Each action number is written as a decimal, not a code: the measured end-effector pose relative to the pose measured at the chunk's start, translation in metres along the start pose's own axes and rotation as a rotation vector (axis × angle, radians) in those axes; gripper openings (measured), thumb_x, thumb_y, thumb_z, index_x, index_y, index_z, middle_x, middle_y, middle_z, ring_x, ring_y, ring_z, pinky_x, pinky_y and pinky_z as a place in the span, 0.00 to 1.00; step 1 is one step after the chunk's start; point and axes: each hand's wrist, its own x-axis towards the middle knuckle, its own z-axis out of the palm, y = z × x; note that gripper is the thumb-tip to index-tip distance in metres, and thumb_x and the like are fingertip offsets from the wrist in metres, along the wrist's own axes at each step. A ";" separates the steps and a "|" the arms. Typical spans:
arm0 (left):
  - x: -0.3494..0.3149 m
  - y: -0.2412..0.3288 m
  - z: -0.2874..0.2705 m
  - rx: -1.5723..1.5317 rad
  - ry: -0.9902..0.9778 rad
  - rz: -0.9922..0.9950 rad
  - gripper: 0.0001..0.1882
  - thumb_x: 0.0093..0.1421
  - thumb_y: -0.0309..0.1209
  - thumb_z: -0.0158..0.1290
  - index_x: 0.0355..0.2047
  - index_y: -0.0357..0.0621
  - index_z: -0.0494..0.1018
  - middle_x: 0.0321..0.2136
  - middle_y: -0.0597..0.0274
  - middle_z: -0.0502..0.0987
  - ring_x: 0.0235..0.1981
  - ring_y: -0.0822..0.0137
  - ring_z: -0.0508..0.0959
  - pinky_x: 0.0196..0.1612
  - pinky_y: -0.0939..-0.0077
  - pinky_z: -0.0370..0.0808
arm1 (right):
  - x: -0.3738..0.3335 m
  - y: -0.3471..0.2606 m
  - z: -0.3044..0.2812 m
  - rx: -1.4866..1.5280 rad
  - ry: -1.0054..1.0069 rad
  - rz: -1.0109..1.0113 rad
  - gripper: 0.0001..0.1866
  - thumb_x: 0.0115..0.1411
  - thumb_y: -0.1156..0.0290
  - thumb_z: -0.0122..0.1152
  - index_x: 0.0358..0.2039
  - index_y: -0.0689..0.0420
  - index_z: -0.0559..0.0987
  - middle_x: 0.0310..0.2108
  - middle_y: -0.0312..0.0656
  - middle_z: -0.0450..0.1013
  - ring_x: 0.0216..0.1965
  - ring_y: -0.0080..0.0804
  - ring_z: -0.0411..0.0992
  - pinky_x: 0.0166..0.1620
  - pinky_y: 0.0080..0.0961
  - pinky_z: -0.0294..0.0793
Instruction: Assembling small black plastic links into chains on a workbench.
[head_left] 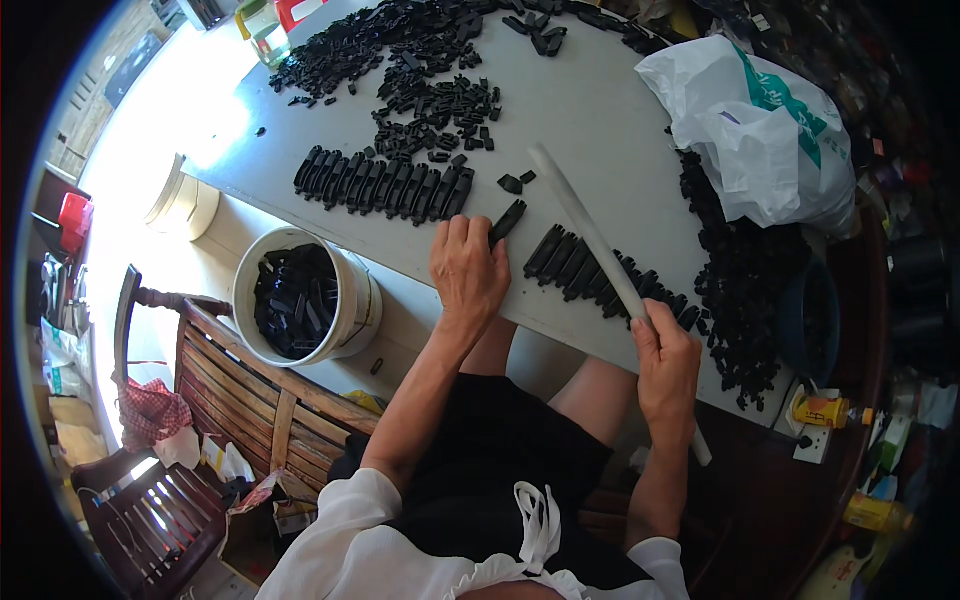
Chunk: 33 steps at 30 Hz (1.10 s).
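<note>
White sleeves and a black lap sit nearest, at the table's near edge.

Right hand [668,365]: closed around the lower part of a long pale rod [590,235], which slants up across the grey table [590,110] over a row of black clips [600,280] along the near edge. Rod looks stiff, light and smooth; best held near one end, as now.

Left hand [467,270]: fingers curled over one black plastic piece [507,221] at the near edge, pinching its lower end. Piece looks small, rigid and light, and takes a fingertip grip at one end.

Second aligned row [385,185]: towards the left edge.
Loose black pile [400,55]: far side.
White plastic bag [765,135]: right edge.
White bucket [350,310] of black parts: on the floor below the left near edge, beside a wooden chair [240,385].
</note>
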 end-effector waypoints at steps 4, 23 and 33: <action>-0.002 0.002 0.000 -0.066 -0.090 0.135 0.16 0.46 0.29 0.62 0.34 0.41 0.71 0.29 0.56 0.68 0.34 0.55 0.69 0.39 0.64 0.68 | -0.007 0.013 0.000 0.106 0.062 -0.053 0.08 0.63 0.71 0.55 0.41 0.60 0.76 0.18 0.44 0.68 0.18 0.32 0.67 0.23 0.29 0.64; 0.004 -0.003 -0.004 0.054 0.030 -0.032 0.13 0.44 0.26 0.61 0.29 0.42 0.70 0.29 0.57 0.68 0.34 0.55 0.70 0.38 0.64 0.67 | -0.007 -0.005 0.004 0.077 0.035 -0.055 0.10 0.61 0.71 0.58 0.42 0.61 0.76 0.26 0.49 0.74 0.24 0.44 0.72 0.28 0.34 0.70; 0.003 -0.004 -0.002 0.024 0.030 -0.033 0.13 0.44 0.26 0.61 0.29 0.42 0.69 0.28 0.56 0.68 0.34 0.55 0.70 0.38 0.63 0.67 | 0.008 -0.008 0.016 -0.045 -0.016 -0.059 0.10 0.62 0.69 0.55 0.41 0.60 0.75 0.26 0.50 0.73 0.27 0.51 0.72 0.30 0.41 0.69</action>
